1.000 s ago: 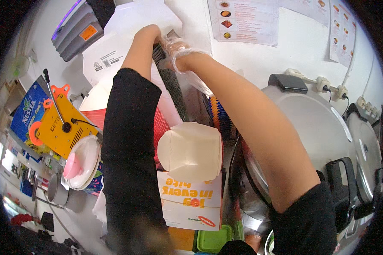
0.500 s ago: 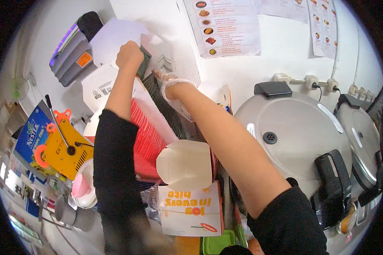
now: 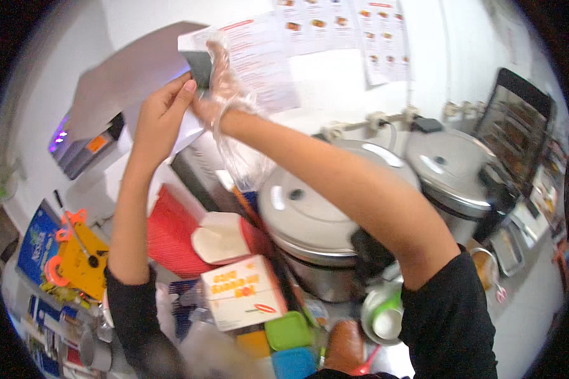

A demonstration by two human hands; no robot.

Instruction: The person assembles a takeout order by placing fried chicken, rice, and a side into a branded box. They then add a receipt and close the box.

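Observation:
Both my hands are raised together at the upper left, around a dark grey-green flat piece [image 3: 200, 69] with a white top edge. A large pale curved sheet [image 3: 123, 79] spreads leftward from it; whether the two are joined I cannot tell. My left hand [image 3: 159, 117] is bare, its thumb and fingers pinched at the piece's lower end. My right hand [image 3: 222, 82] wears a loose clear plastic glove and grips the piece's right side, fingers pointing up. Below stand red stacked cartons [image 3: 174, 237], an open carton [image 3: 221, 239] with a pale inside and a white printed carton [image 3: 242, 294].
Two large steel cookers [image 3: 322, 208] with black handles stand at the right. Beyond them leans a dark-framed panel [image 3: 515, 129]. At left is a yellow lever machine [image 3: 82, 262]. Green [image 3: 287, 330] and blue lids [image 3: 294, 363] lie near me. Menu sheets [image 3: 325, 28] hang on the wall.
My hands have come together higher up, the right joining the left at the dark piece. The pale sheet now stands raised and curved. The whole view has turned to the right.

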